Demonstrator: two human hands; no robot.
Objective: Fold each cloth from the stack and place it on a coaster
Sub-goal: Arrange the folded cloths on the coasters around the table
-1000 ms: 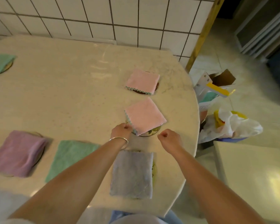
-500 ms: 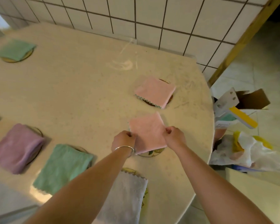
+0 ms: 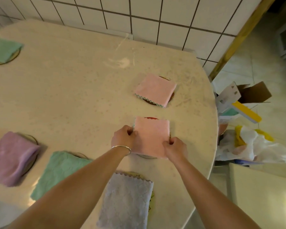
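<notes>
A folded pink cloth (image 3: 151, 136) lies square on a round coaster (image 3: 146, 157) near the table's right edge; only slivers of the coaster show. My left hand (image 3: 123, 137) pinches the cloth's left edge and my right hand (image 3: 176, 148) pinches its near right corner. Beyond it a second folded pink cloth (image 3: 155, 89) rests on a dark coaster (image 3: 149, 102). A grey-blue cloth (image 3: 127, 200), a green cloth (image 3: 59, 172), a lilac cloth (image 3: 12, 157) and a far green cloth (image 3: 4, 50) each sit on coasters.
The cream table (image 3: 76, 90) curves off at the right (image 3: 211, 146); a white tiled wall (image 3: 155, 19) stands behind it. On the floor to the right are a cardboard box (image 3: 254, 92), a yellow-handled tool (image 3: 246, 112) and a white plastic bag (image 3: 257, 149).
Both hands closed in on the pink cloth and took its edges. The cloth turned from a diamond angle to square on the coaster. The view shifted left and nearer.
</notes>
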